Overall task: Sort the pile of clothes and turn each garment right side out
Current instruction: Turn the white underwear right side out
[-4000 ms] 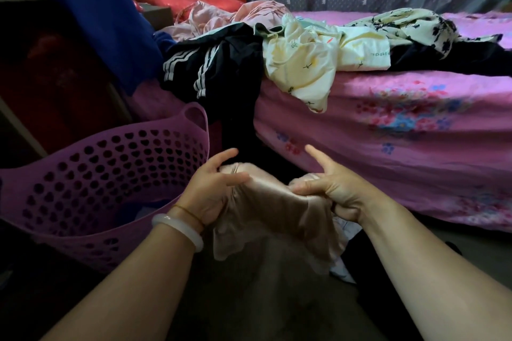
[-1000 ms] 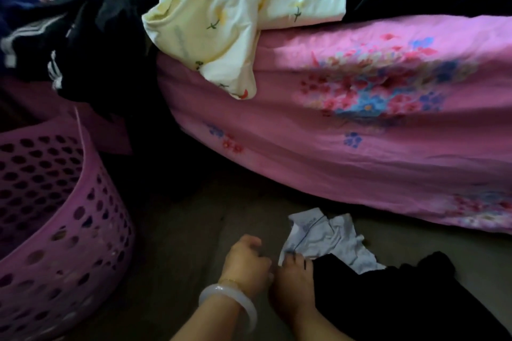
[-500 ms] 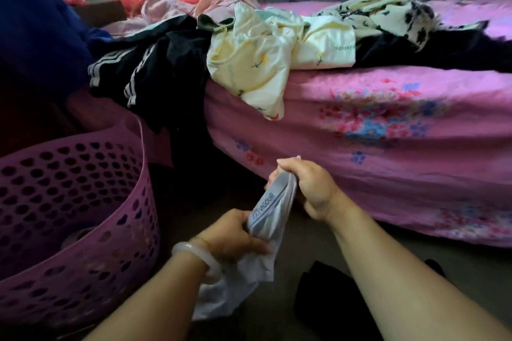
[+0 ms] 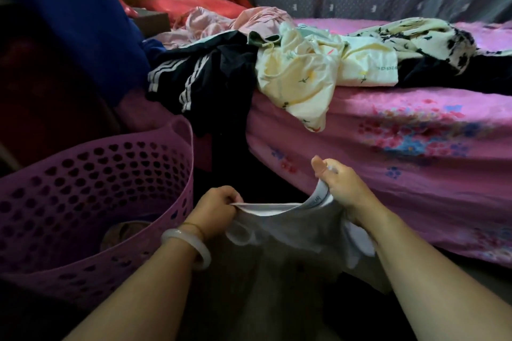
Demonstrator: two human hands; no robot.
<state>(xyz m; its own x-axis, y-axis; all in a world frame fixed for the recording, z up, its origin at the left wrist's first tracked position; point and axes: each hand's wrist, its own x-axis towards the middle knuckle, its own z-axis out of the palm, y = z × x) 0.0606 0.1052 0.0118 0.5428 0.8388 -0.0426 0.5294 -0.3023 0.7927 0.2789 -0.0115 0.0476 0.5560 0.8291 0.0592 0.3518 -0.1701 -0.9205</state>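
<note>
**Hands Hold Grey Garment Open**

Left hand (image 4: 219, 203) has its fingers curled round one side of the white-edged opening of the grey garment (image 4: 282, 232). The right hand (image 4: 342, 191) pinches the opposite side, thumb raised. The opening is drawn taut between them, and the rest hangs below, in front of the bed's front edge. A pale bangle (image 4: 191, 246) sits on the left wrist. A purple perforated basket (image 4: 83, 188) stands to the left, with a tan item (image 4: 124, 232) inside. On the bed (image 4: 401, 163), the pile of clothes (image 4: 277, 63) occupies the front left corner:
- a black striped garment (image 4: 199, 83)
- a cream floral garment (image 4: 299, 83) draped over the edge
- a pink garment (image 4: 249, 19) behind
</note>
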